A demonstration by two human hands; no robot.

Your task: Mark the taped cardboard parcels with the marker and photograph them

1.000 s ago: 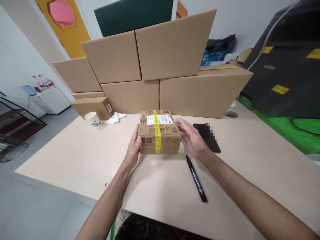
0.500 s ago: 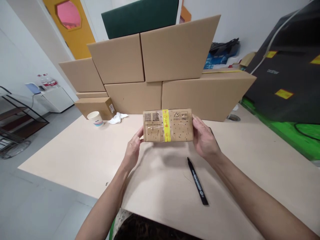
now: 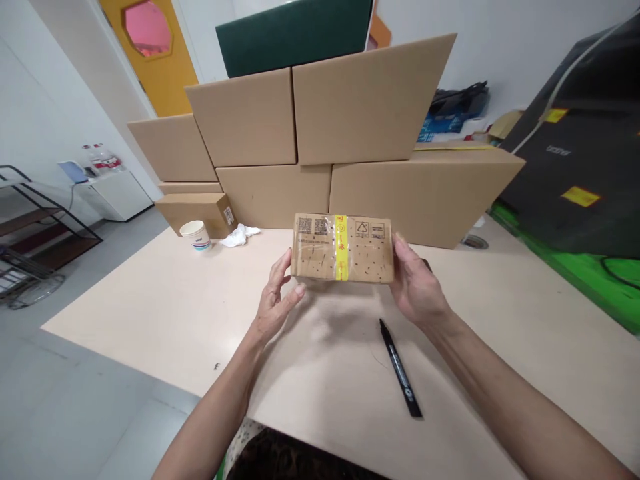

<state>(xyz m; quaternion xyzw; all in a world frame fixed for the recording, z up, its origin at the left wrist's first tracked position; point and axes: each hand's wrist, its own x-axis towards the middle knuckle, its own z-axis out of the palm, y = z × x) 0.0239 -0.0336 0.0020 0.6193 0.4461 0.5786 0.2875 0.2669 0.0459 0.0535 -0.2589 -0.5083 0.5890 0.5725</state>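
A small brown cardboard box (image 3: 315, 257) with printed codes, recycling marks, clear tape and a yellow tape band is held above the table, its long face toward me. My right hand (image 3: 420, 283) grips its right end, thumb along the edge and the other fingers hidden behind. At the left end, my left hand (image 3: 275, 300) has its fingertips against or just beside the edge; its thumb is spread away below the box's lower corner. A black marker pen (image 3: 401, 370) lies on the table, nearer to me than the right hand.
Large cardboard boxes (image 3: 370, 100) are stacked along the table's far side, with a dark green box (image 3: 300, 37) on top. A paper cup (image 3: 195, 235), crumpled tissue (image 3: 241, 235) and a flatter carton (image 3: 193, 212) stand at the back left. Dark equipment (image 3: 575, 147) is at the right.
My left thumb has swung away from the box and now points under its lower left corner. The box has turned slightly. The whole view has shifted a little.
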